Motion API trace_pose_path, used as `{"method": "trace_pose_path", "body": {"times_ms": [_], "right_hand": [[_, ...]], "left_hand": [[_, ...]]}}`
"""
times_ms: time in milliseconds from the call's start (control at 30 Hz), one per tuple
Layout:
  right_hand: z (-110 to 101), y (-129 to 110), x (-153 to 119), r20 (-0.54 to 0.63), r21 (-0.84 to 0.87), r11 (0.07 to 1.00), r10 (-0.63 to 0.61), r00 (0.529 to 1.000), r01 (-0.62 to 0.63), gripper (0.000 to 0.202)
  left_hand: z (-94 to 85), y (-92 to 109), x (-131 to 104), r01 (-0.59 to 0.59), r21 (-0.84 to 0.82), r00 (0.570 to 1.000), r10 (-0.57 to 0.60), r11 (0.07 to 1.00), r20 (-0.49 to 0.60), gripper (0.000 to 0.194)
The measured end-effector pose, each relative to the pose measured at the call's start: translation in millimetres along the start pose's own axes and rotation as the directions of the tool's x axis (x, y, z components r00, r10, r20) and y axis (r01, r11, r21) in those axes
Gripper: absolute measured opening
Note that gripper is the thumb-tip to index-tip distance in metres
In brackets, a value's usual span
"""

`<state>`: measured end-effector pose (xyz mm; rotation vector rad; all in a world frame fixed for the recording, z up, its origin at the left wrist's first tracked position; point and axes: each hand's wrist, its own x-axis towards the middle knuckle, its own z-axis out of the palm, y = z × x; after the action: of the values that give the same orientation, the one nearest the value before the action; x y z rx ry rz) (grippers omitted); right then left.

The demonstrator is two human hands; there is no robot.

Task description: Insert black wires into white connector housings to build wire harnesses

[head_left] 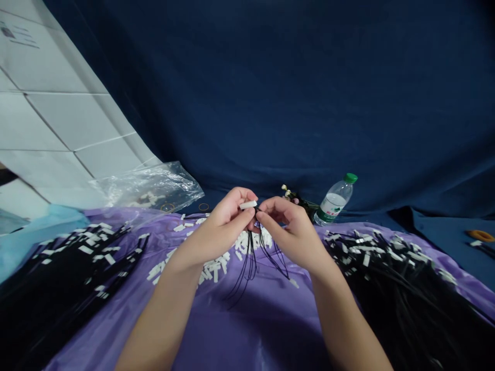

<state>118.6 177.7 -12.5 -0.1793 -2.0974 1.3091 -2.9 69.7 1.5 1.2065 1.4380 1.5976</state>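
My left hand (232, 219) pinches a small white plastic piece (248, 204) between thumb and fingers. Close beside it, my right hand (288, 224) is closed on thin black cords (266, 247), gripped near their upper ends. Several loose cord strands hang below both hands over the purple sheet (240, 330). Whether the cords run into the white piece is hidden by my fingertips. Behind and under my hands lies a scattered pile of similar white pieces (212, 268).
Bundles of black cords with white ends lie at left (77, 288) and right (402, 288). A water bottle (334, 201) leans behind my right hand. A clear plastic bag (154, 185) lies at back left, before a dark blue cloth (290, 93). An orange ring (480, 235) lies far right.
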Motion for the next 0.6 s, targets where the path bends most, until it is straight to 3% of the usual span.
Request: {"method": "trace_pose_path", "body": {"times_ms": [167,400,600], "right_hand": [[1.9,0.6,-0.7,0.059,0.018,1.000,0.021,0.998,-0.022,0.012],[3.1,4.5,-1.0,0.075,0.051,0.992,0.114,0.991,-0.118,0.018],[3.6,7.8,-0.3,0.067,0.036,0.995,0.092,0.994,-0.094,0.017]], "left_hand": [[0.0,0.2,-1.6,-0.020,0.091,1.000,0.019,0.996,0.017,0.014],[2.4,-0.7,1.6,-0.042,0.076,0.999,0.041,0.996,0.008,0.015],[-4.1,-2.5,4.8,-0.073,0.211,0.997,0.077,0.975,-0.012,0.011]]}}
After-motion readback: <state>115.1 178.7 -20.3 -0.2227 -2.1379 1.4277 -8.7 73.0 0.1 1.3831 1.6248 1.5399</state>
